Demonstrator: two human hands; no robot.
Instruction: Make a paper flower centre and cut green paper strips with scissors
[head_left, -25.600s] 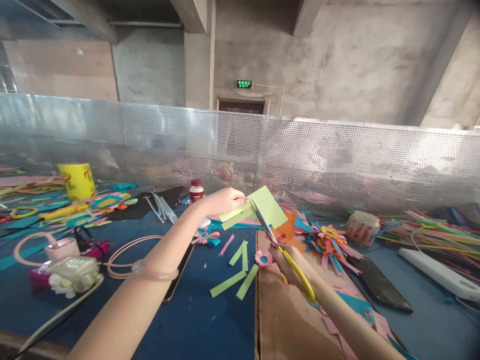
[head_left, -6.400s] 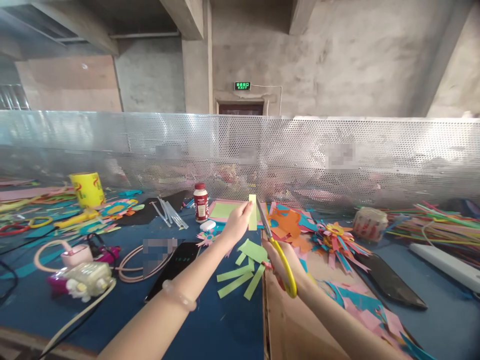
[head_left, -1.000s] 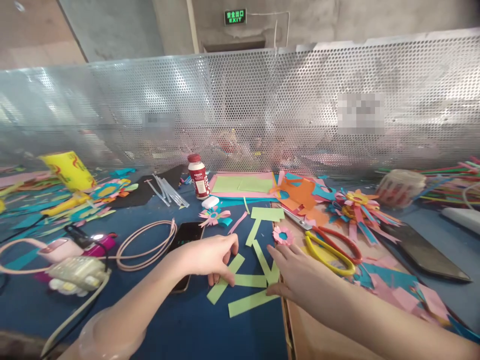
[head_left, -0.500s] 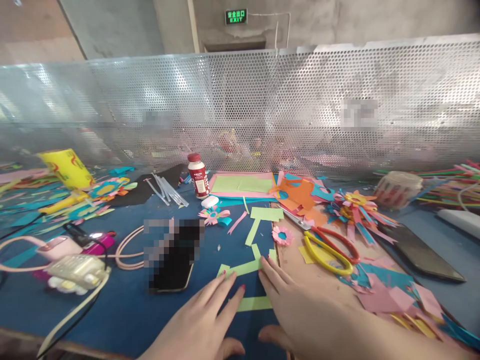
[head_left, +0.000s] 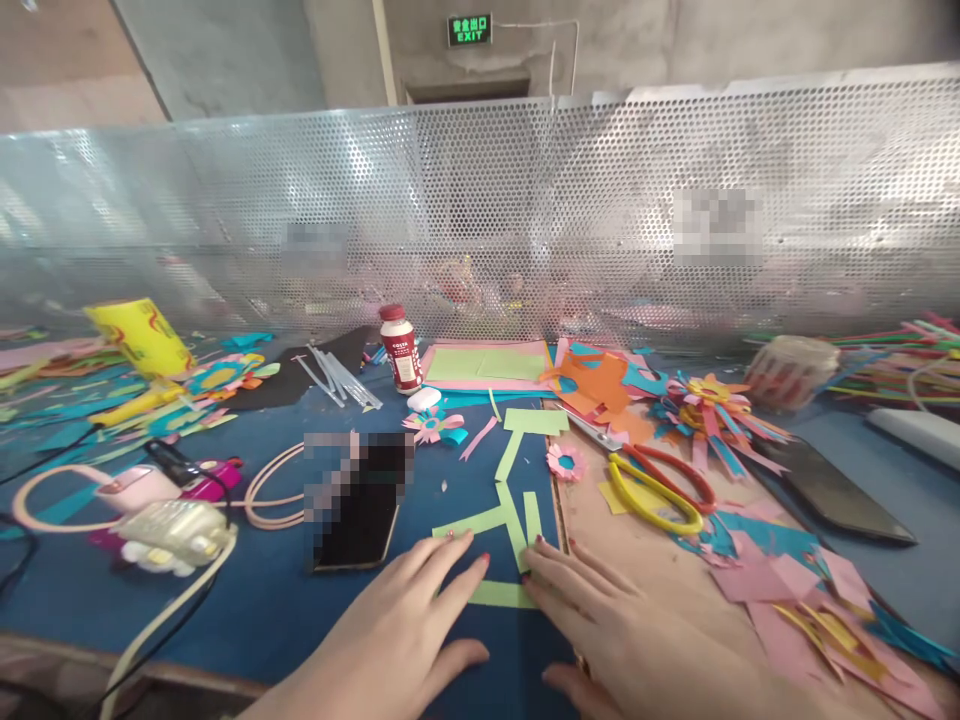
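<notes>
My left hand (head_left: pixel 424 615) lies palm down at the front of the blue table, fingers stretched out. Its fingertips are by a light green paper strip (head_left: pixel 472 522). To its right, my right hand (head_left: pixel 615 610) is also flat with fingers extended, beside the lower end of a slanting green strip (head_left: pixel 515 530) and below a short upright green strip (head_left: pixel 532 515). Another green strip (head_left: pixel 499 594) runs crosswise between the hands, partly covered by fingers. Farther back, a narrow green strip (head_left: pixel 510 456) leads up to a wider green piece (head_left: pixel 536 421). Neither hand appears to hold anything.
Scissors (head_left: pixel 656 490) with red and yellow handles lie to the right, near a pink paper ring (head_left: pixel 565 462) and paper scraps (head_left: pixel 765 570). On the left are a phone (head_left: pixel 364 510) and cables. A bottle (head_left: pixel 401 350) stands before the perforated metal screen (head_left: pixel 480 200).
Both hands have drawn back slightly toward me, my right hand also shifting right. More of the slanting and upright green strips now shows. The view has shifted slightly.
</notes>
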